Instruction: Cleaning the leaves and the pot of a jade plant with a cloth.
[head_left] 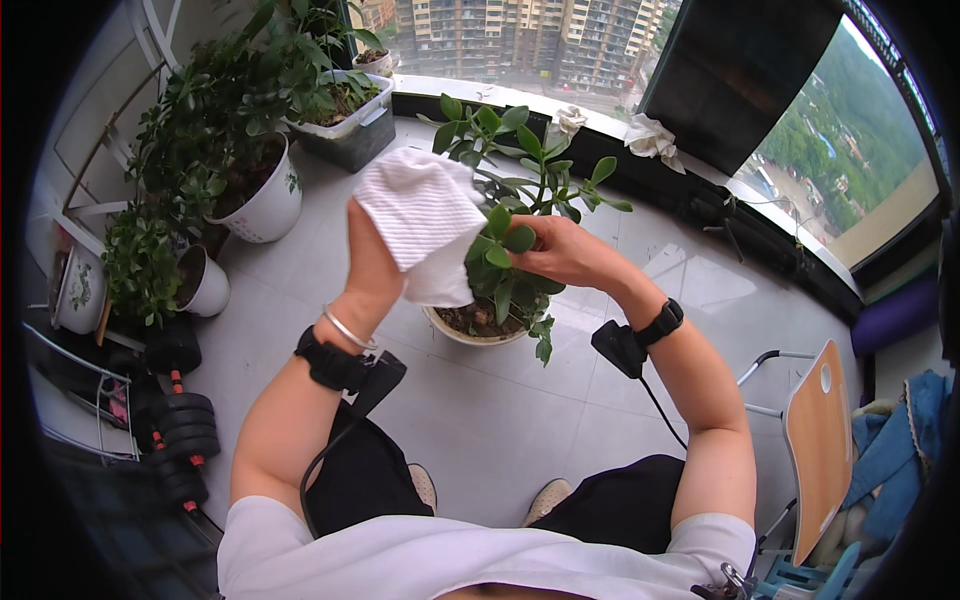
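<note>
A potted jade plant (545,180) with thick, rounded green leaves stands in front of me, its pale pot (478,341) on the floor. My left hand (372,262) grips a white ribbed cloth (425,205) that drapes over the fingers and covers the plant's left side. At the plant's middle, my right hand (568,252) has its fingers closed on a leaf (519,238); the fingertips are partly hidden behind it. Both wrists wear black strapped devices.
Several potted plants stand at the left, including a white pot (265,205) and a grey planter box (350,135). Dumbbells (185,425) lie at lower left. Crumpled white tissue (652,140) rests on the window ledge. A folding wooden-topped table (818,450) stands at right.
</note>
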